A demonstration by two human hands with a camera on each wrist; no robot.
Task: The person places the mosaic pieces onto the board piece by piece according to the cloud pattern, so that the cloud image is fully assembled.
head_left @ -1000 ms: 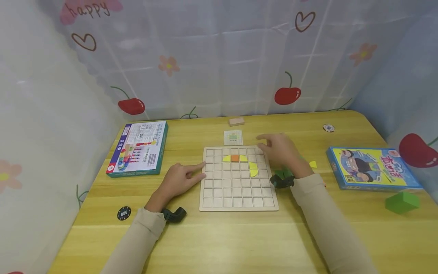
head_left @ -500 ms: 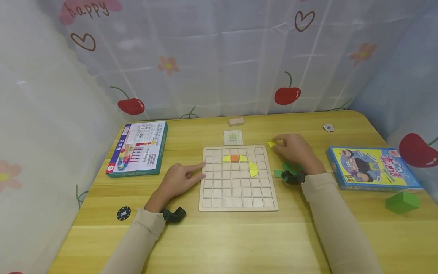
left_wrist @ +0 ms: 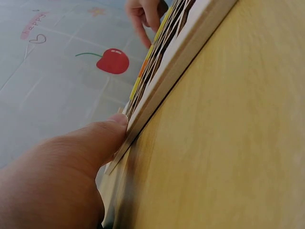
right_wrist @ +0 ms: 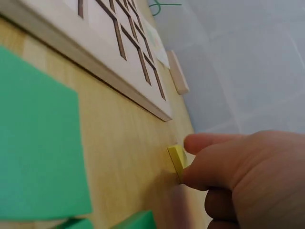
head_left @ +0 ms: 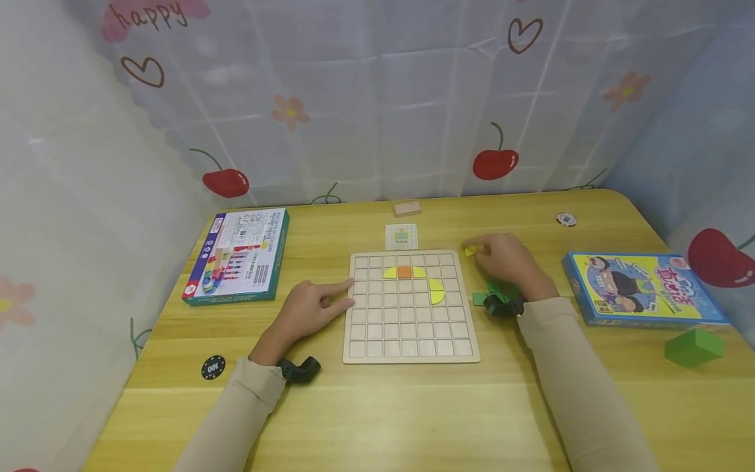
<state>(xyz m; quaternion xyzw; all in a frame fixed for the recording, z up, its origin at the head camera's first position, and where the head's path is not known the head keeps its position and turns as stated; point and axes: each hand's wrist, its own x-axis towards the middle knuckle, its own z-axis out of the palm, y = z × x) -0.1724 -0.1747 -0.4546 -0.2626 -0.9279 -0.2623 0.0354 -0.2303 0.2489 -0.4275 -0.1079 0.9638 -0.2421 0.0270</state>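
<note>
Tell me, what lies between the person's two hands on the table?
The wooden grid board lies between them, as the head view shows. The left hand touches its left edge; the right hand, pinching a yellow piece, is off its upper right corner.

Small yellow piece (head_left: 469,250) — pinched, beside board (head_left: 411,357)

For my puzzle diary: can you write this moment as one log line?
right hand: pinches small yellow wooden piece | left hand: touches square wooden grid board

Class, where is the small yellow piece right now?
In the head view, the yellow piece is pinched in the right hand, just right of the grid board's top corner.
</note>
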